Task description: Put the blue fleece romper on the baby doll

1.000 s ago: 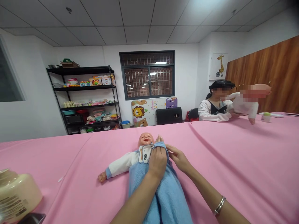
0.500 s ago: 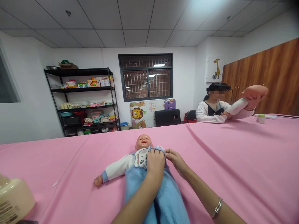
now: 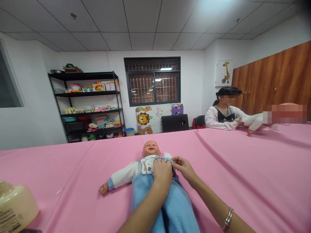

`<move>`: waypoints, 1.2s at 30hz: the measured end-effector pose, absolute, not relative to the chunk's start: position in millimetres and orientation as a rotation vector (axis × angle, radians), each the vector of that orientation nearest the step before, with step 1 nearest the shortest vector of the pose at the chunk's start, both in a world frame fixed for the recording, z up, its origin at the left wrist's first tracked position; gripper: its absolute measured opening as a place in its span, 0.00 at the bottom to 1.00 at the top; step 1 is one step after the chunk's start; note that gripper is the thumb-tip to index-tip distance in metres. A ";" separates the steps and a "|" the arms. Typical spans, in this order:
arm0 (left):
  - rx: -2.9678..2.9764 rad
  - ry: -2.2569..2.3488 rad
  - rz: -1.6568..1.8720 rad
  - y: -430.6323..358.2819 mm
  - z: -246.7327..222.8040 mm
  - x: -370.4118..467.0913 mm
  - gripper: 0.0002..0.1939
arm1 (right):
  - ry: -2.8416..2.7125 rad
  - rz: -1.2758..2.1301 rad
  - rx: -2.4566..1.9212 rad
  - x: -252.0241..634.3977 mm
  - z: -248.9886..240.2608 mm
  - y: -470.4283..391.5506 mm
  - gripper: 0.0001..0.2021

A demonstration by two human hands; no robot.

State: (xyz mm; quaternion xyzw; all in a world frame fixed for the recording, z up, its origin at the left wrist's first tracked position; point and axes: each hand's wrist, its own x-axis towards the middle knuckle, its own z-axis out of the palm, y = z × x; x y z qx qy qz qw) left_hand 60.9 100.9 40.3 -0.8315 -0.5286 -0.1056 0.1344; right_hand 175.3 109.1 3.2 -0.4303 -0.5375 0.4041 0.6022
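Note:
A baby doll lies on its back on a pink-covered table, its head away from me. It wears a blue and white fleece romper with an animal face on the chest. My left hand is closed on the romper's chest, near its blue-trimmed edge. My right hand pinches that same edge at the doll's shoulder, close beside my left fingers. One sleeved doll arm stretches out to the left; the other is mostly hidden behind my hands.
A cream pump bottle stands at the near left. A small white strip lies on the cloth. Across the table at the right, a person in a headset handles another doll. Shelves stand behind.
My right fingers have moved slightly inward onto the romper's edge; my left hand stays on the chest. The other person has lowered their doll from upright to the table.

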 end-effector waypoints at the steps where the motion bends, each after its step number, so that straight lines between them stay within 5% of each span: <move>1: -2.408 -1.527 -0.309 100.9 39.6 61.2 0.11 | -1.239 0.978 -1.000 176.8 2.7 109.6 0.10; 10: -2.421 -1.441 -0.327 100.4 37.7 61.2 0.09 | -1.095 1.278 -0.948 181.6 -1.9 112.5 0.14; 24: -2.493 -1.394 -0.315 97.1 44.6 59.9 0.10 | -1.059 1.129 -0.807 183.9 -3.2 115.3 0.20; 36: -2.501 -1.477 -0.368 73.4 89.9 45.4 0.15 | -0.877 1.251 -0.864 173.5 -17.4 202.8 0.19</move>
